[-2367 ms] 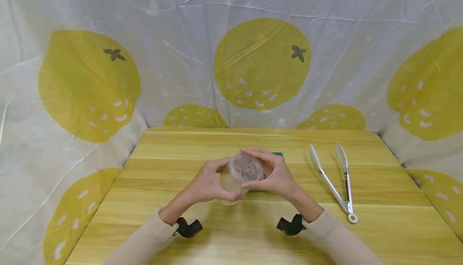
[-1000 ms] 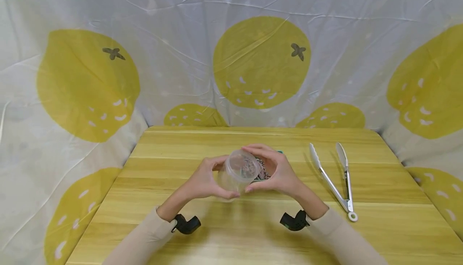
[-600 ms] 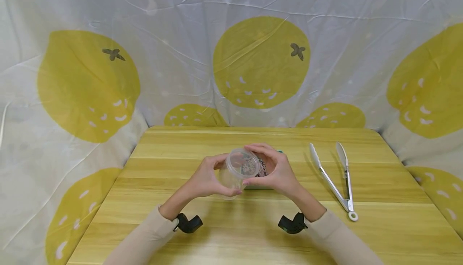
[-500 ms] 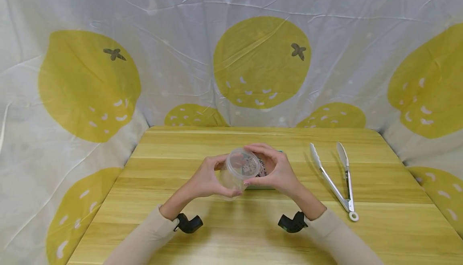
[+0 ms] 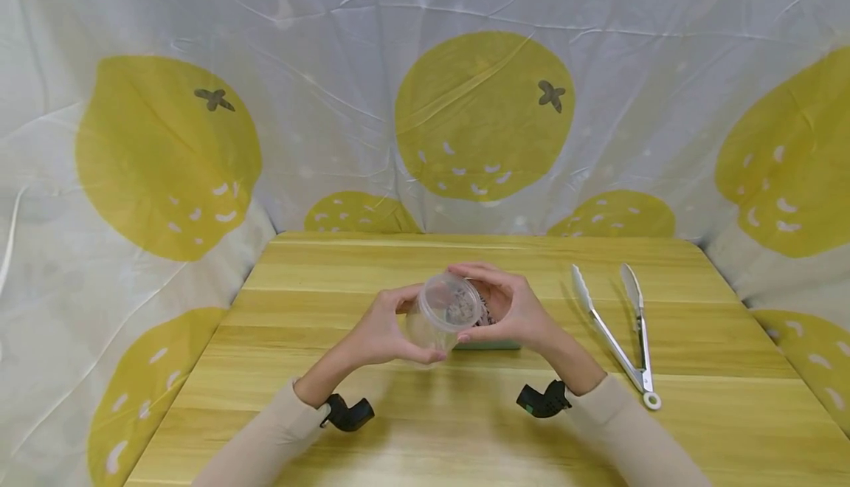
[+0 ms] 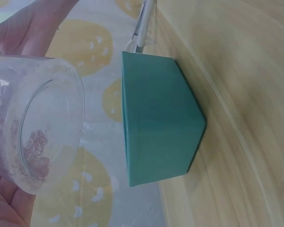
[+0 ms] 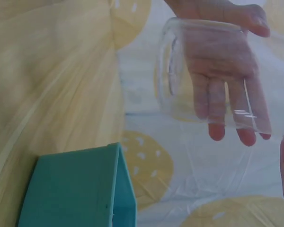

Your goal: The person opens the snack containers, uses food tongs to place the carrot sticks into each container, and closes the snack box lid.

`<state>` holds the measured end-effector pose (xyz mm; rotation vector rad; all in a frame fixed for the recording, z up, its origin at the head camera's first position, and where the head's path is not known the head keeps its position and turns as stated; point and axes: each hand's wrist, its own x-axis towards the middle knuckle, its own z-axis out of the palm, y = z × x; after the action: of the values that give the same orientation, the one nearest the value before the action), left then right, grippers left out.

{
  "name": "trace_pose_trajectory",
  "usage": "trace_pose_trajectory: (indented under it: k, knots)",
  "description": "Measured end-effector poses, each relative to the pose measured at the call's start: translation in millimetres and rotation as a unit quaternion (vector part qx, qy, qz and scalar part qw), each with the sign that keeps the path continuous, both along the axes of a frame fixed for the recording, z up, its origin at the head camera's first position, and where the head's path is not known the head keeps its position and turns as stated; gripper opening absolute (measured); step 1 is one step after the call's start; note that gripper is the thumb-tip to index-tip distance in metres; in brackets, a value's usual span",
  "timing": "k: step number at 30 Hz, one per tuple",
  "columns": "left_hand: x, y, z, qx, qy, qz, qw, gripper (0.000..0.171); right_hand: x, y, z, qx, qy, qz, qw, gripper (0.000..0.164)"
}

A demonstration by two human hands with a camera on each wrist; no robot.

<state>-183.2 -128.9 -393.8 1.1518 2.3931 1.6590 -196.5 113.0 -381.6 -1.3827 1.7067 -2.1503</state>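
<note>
The left forearm [image 5: 262,439] slants from seven o'clock, the right forearm [image 5: 634,435] from five. The left hand [image 5: 381,333] and right hand [image 5: 516,313] grip, cupped.

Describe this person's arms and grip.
The left sleeve and right sleeve are long, plain and beige. They end near a black, bent left wrist camera and matching right wrist camera with a green mark. Neither left grip nor right grip wears a glove.
</note>
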Motion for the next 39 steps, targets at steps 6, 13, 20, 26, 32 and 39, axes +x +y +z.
trace_pose_trajectory:
  k: [6,13,20,26,32,39]
  knots:
    - [3.1,2,7.3,0.010,0.005,0.028,0.9996,0.075,12.1,-5,4.9,-0.022,0.010,-0.060,0.998,0.093]
    - [5.3,5,11.5,0.007,0.007,0.036,0.9993,0.072,26.6,-18,8.0,-0.019,-0.016,-0.151,0.988,0.082]
    - [5.8,4,9.9,0.010,0.010,0.033,0.9994,0.074,20.2,-17,6.8,-0.017,-0.003,-0.123,0.992,0.076]
    - [6.9,2,9.2,0.002,0.002,0.015,0.9999,0.072,4.6,-9,6.7,-0.003,0.012,-0.032,0.999,0.082]
    - [8.3,3,9.0,0.002,-0.010,-0.010,0.9999,0.075,-1.2,-2,6.3,0.017,0.028,0.000,0.999,0.083]
    - [6.3,5,10.2,0.010,-0.012,-0.007,0.9999,0.072,2.6,0,11.7,0.031,0.054,-0.014,0.998,0.082]
